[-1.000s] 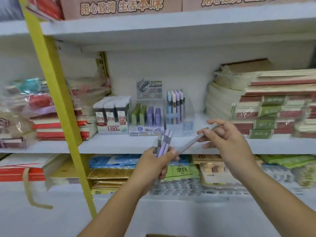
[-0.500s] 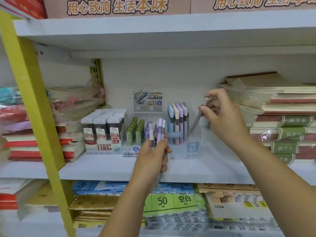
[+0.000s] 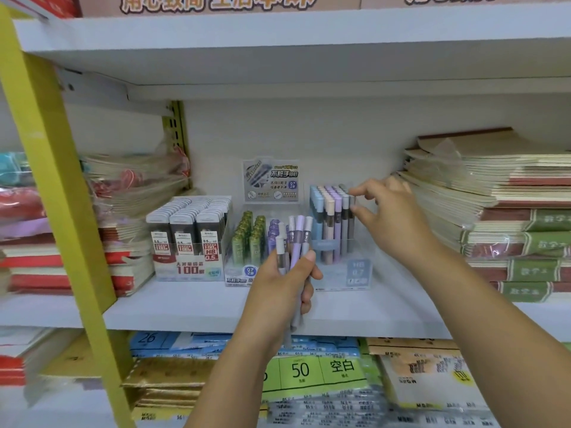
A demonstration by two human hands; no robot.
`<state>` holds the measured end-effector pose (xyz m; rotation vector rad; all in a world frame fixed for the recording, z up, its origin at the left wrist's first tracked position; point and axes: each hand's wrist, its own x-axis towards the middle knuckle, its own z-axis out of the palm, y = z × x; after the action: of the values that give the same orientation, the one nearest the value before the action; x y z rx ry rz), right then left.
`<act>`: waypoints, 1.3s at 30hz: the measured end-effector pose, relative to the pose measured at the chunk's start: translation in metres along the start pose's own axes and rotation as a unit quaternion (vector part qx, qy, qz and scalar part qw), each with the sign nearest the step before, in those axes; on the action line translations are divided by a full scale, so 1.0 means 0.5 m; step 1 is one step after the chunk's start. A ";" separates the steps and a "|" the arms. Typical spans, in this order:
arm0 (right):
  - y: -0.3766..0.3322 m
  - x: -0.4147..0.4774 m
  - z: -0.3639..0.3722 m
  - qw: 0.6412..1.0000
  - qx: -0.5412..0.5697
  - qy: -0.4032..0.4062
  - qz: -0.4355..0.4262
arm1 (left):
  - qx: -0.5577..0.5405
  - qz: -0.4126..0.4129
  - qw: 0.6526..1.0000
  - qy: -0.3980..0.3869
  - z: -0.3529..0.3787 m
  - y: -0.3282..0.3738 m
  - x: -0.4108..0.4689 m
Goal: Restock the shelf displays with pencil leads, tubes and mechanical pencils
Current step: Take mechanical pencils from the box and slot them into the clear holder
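Standing upright in the head view, a fistful of lilac and grey plastic mechanical pencils (image 3: 296, 239) was clamped in the grip of the left hand (image 3: 282, 285), held in front of the white shelf (image 3: 185, 307). The right hand (image 3: 395, 220) reached to the clear plastic display box (image 3: 358, 273) on that shelf, its thumb and forefinger closed on the top of a grey mechanical pencil (image 3: 351, 223) standing at the right end of the pastel rows. Just left of the box stood green and purple lead tubes (image 3: 250, 239).
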<state>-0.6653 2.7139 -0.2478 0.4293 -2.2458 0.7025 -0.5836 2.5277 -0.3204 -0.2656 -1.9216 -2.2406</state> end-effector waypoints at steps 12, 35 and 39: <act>-0.103 -0.076 -0.050 0.938 0.313 -0.128 0.073 | 0.010 0.023 0.996 -0.085 0.018 0.036 0.001; -0.045 -0.051 -0.047 0.988 0.149 0.033 0.004 | -0.006 -0.009 0.998 -0.065 -0.019 0.019 0.025; -0.049 -0.054 -0.046 0.988 0.152 0.038 -0.012 | -0.010 -0.002 0.997 -0.076 -0.020 0.020 0.022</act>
<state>-0.6221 2.7107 -0.2454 0.5666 -2.0642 1.0367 -0.5922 2.5162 -0.3095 -0.4468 -1.9736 -2.3045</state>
